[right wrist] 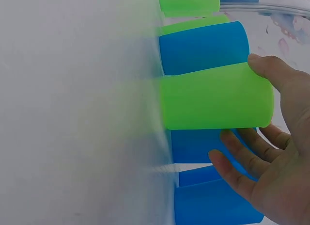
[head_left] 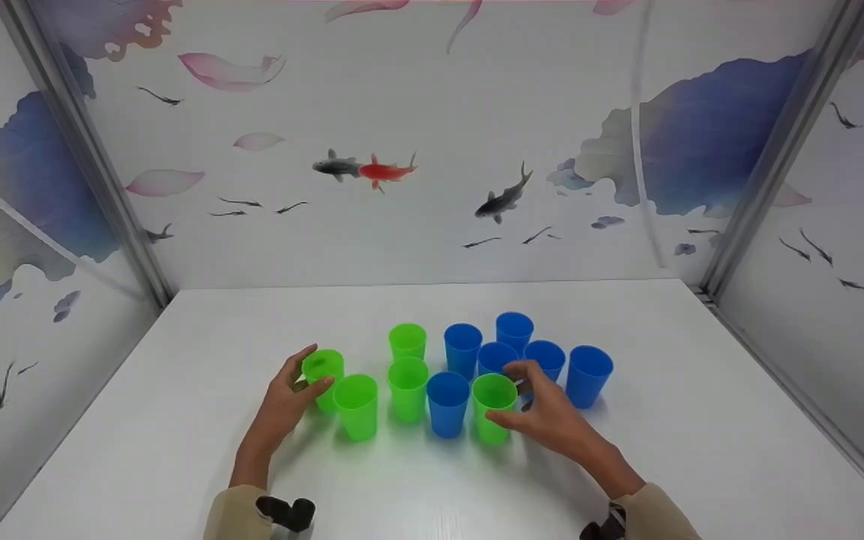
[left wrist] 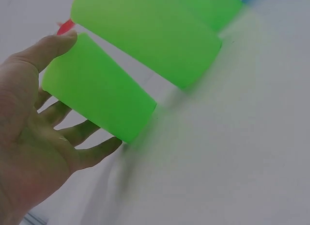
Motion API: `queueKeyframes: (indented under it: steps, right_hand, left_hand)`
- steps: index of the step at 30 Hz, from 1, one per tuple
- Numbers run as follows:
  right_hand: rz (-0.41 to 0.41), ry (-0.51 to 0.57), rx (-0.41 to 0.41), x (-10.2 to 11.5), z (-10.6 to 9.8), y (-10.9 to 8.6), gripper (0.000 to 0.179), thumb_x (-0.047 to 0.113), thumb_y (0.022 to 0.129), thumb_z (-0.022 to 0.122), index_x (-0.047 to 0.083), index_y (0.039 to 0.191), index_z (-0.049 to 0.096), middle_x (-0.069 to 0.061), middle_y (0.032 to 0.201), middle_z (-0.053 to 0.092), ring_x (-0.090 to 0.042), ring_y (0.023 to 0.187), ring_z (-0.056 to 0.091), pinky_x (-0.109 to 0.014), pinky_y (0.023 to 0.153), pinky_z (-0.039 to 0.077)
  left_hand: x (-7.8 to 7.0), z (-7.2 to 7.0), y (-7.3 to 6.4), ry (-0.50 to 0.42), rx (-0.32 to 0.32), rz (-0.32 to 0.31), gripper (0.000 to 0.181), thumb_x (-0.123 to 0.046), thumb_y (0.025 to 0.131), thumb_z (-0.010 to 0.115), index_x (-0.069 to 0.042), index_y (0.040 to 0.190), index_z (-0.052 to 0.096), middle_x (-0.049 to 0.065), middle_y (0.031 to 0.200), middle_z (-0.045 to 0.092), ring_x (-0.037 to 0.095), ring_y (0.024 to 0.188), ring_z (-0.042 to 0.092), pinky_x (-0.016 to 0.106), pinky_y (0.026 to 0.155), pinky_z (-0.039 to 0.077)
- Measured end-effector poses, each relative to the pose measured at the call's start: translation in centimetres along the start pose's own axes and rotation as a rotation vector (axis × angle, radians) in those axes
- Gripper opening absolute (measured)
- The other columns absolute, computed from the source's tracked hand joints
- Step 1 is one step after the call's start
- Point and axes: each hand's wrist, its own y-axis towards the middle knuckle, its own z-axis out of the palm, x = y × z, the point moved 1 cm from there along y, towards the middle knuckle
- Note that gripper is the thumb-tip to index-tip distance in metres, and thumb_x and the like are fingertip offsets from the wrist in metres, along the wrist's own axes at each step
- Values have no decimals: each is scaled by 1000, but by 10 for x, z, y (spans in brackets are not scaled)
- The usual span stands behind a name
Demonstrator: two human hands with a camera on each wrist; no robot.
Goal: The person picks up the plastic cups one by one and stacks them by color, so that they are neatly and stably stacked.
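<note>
My left hand (head_left: 284,401) holds the leftmost green cup (left wrist: 99,89) between thumb and spread fingers. The thumb lies at the rim, and the other fingers reach behind the cup. Close to its right stands a second green cup (head_left: 357,409). At the right end of the front row, my right hand (head_left: 548,412) has its thumb at the front and its fingers round the far side of another green cup (right wrist: 215,96). That cup is upright, with a blue cup (head_left: 448,405) just left of it. The little finger of the right hand is apart from the green cup.
Two more green cups, one front (head_left: 407,390) and one behind (head_left: 407,342), stand between the hands. Several blue cups cluster behind and right, the outermost blue cup (head_left: 589,377) beyond the right hand. All stand on the white table (head_left: 417,495), enclosed by patterned panels (head_left: 432,247).
</note>
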Motion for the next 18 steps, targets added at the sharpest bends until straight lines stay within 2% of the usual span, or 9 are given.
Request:
queueKeyframes:
  steps: [13, 18]
  right_hand:
    - [-35, 10, 7, 25, -17, -5, 75, 45, 78, 84, 15, 138, 51, -4, 136, 61, -23, 124, 59, -41, 97, 56]
    - [-65, 10, 15, 37, -23, -7, 70, 45, 80, 82, 16, 137, 54, -4, 133, 62, -23, 121, 60, -40, 94, 57]
  left_hand:
    - [1, 2, 1, -24, -10, 4, 70, -31, 96, 68, -16, 155, 33, 18, 164, 27, 44, 144, 41, 52, 117, 39]
    - [1, 1, 1, -35, -10, 5, 70, -30, 96, 68, -16, 156, 33, 18, 164, 27, 44, 144, 41, 53, 117, 38]
